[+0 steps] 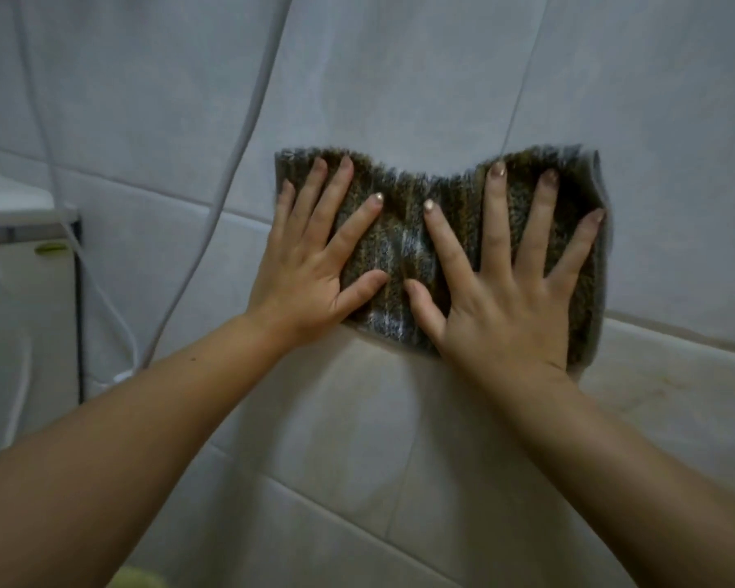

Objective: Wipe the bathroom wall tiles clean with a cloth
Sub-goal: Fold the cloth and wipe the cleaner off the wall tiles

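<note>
On the pale wall tiles the dark cloth lies spread, soft, light and probably easy to bunch, so the left hand and right hand, both open and flat, press it near its ends without gripping.

One cloth is lying against the wall tiles, whose number cannot be told. Two hands are showing, the left hand and the right hand, each spreading five fingers, ten in all. Two white lines are hanging at left: one thick hose and one thin cord. One white appliance is standing there.
</note>
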`<state>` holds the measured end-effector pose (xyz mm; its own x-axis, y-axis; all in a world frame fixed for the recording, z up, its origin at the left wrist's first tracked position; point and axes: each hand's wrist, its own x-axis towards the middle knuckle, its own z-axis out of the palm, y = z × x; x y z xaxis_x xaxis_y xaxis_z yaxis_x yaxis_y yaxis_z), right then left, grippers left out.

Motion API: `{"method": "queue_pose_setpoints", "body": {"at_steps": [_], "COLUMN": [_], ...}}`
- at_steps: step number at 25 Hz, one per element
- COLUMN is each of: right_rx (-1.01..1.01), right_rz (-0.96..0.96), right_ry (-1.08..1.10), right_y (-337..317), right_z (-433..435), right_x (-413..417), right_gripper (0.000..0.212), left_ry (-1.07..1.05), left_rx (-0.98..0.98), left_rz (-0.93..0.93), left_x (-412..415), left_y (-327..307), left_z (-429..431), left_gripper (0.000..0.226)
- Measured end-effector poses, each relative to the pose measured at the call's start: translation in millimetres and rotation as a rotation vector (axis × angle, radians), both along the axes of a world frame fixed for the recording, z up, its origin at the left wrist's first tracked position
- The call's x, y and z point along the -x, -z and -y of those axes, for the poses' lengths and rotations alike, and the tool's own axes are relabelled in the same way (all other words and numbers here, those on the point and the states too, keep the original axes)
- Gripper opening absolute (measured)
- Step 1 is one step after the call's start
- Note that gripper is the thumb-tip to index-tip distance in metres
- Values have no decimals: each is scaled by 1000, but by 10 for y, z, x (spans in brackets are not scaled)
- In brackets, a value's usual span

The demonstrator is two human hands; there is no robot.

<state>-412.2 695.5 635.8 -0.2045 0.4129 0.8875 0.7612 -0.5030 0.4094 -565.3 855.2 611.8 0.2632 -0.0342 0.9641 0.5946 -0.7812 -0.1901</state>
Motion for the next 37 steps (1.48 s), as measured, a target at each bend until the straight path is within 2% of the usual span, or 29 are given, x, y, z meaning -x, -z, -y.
{"method": "queue_pose_setpoints", "body": {"at_steps": [6,11,13,16,19,22,25,27,29,33,35,37], "right_rx": [63,138,81,-76,-130,-22,140,182,98,-129,-126,-81], "right_rz": [49,87,56,-15,-63,-1,40,55,53,-23,-45,-27], "right_ry": [-29,-34,-38,-19,31,-33,-98,-65,-52,-49,-20,-3], "right_y": [843,1469,1383,934,634,878,1560,1779,1609,789,601,648], "right_z": [-36,287,401,339,123,32,233,429,508,360,232,152], "right_x": [22,-197,-297,-288,-100,-47,-157,-287,-374,-296,-174,-112], "right_gripper": [62,60,62,65,63,55,48,47,48,57,59,59], "left_ry": [-1,-16,10,47,29,14,15,-3,9,46,41,18], "left_rx": [-20,59,56,8,-12,14,38,63,68,58,37,27], "left_rz": [-59,-75,-75,-33,9,12,-86,-128,-106,11,16,-2], "left_x": [50,-163,-275,-322,-240,-196,-271,-333,-403,-421,-334,-231], "left_y": [739,1467,1375,817,462,744,1435,1741,1638,699,476,577], "left_z": [-63,234,339,370,263,194,298,444,516,474,369,278], "left_gripper": [65,63,64,64,64,63,60,60,62,66,65,65]}}
